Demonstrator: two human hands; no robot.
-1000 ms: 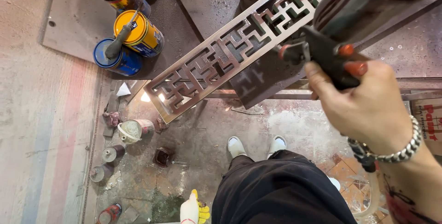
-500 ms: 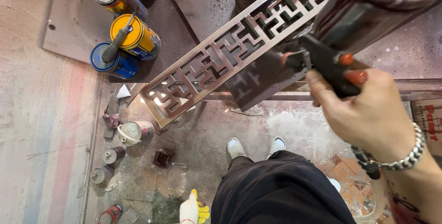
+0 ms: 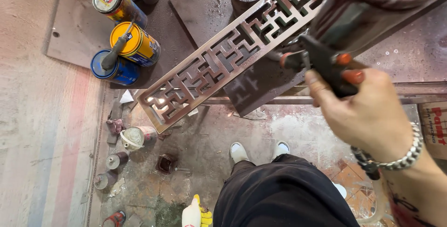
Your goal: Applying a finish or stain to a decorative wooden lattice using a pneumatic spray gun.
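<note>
My right hand [image 3: 368, 115] grips the black handle of a spray gun [image 3: 326, 61] with orange knobs; its dark cup rises toward the top right. A chain bracelet sits on that wrist. The gun's nozzle points at a long brown lattice panel [image 3: 219, 61] that lies diagonally on a brown-stained work surface [image 3: 195, 8], its lower end overhanging the floor. My left hand is out of view. My legs in dark trousers and two white shoes [image 3: 258, 150] show below.
Paint cans stand at the upper left: a yellow one [image 3: 135, 43], a blue one [image 3: 116, 68] and another [image 3: 114, 3]. Small jars and a cup [image 3: 135, 136] litter the paint-stained floor. A glove [image 3: 198, 213] lies near my feet. A cardboard box [image 3: 433, 129] sits at right.
My right hand with the spray gun has shifted slightly left and down along the lattice panel. The view has drifted a little; the panel and cans stay put.
</note>
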